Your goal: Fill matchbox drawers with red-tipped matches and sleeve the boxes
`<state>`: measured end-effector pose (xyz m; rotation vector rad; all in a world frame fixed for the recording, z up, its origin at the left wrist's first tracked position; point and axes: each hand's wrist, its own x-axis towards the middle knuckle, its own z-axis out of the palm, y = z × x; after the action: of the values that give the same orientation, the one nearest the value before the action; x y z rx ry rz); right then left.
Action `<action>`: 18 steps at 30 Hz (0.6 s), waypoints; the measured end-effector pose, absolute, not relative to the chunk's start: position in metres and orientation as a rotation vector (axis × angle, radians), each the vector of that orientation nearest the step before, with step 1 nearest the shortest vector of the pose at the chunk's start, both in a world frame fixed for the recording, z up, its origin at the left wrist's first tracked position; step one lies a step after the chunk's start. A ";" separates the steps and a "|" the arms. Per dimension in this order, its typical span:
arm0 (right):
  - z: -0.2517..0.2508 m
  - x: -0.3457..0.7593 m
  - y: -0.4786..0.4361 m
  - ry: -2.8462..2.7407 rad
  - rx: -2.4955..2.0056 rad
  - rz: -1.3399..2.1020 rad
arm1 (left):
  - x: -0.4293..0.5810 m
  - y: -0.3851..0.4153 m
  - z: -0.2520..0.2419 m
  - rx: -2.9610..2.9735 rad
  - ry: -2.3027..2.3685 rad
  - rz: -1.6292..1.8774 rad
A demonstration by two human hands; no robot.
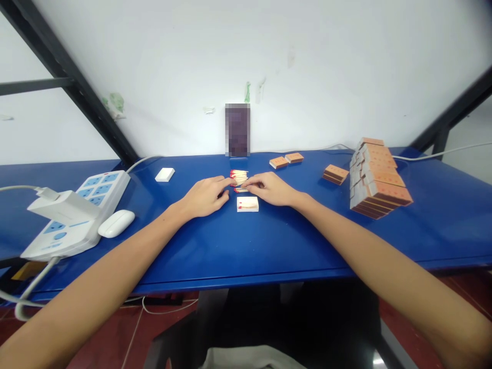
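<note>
The blue surface (292, 251) carries a stack of matchboxes (380, 179) at right, contents hidden. The left hand (205, 196) is open, thumb apart, forefinger at the match heads; the right hand (274, 188) has its fingertips on the sticks, any grip unclear. Just nearer lies a white tray (248, 209) holding a few matches. Between the hands, the pile of matches (240, 176) runs left to right, red heads leftward.

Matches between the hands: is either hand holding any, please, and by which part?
I cannot tell: the left hand is by the heads of the matches, the right hand by their other ends.
</note>
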<state>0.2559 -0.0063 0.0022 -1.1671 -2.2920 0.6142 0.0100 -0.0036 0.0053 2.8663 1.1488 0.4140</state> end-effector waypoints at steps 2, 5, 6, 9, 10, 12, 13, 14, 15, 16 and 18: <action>0.003 0.256 -0.007 -2.305 -1.154 0.614 | 0.010 -0.004 0.005 2.871 1.153 0.409; 0.004 0.256 -0.007 -2.295 -1.148 0.608 | 0.010 -0.003 0.005 2.883 1.171 0.390; 0.004 0.256 -0.007 -2.295 -1.149 0.600 | 0.010 -0.003 0.005 2.884 1.181 0.384; 0.005 0.256 -0.007 -2.318 -1.173 0.563 | 0.010 -0.004 0.005 2.880 1.207 0.370; 0.005 0.256 -0.007 -2.328 -1.182 0.554 | 0.010 -0.004 0.005 2.879 1.208 0.368; 0.005 0.256 -0.007 -2.334 -1.188 0.544 | 0.011 -0.005 0.006 2.877 1.207 0.369; 0.005 0.256 -0.007 -2.334 -1.184 0.545 | 0.011 -0.005 0.006 2.876 1.208 0.367; 0.005 0.256 -0.007 -2.335 -1.180 0.547 | 0.011 -0.005 0.006 2.876 1.209 0.363; 0.004 0.256 -0.006 -2.335 -1.178 0.548 | 0.011 -0.005 0.006 2.878 1.208 0.356; 0.004 0.255 -0.006 -2.337 -1.175 0.548 | 0.011 -0.005 0.006 2.881 1.208 0.348; 0.003 0.255 -0.006 -2.343 -1.171 0.542 | 0.011 -0.005 0.007 2.887 1.201 0.336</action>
<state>0.2554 -0.0057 0.0030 -1.1707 -2.3429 0.5416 0.0110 -0.0049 0.0068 2.8869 1.2014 0.3357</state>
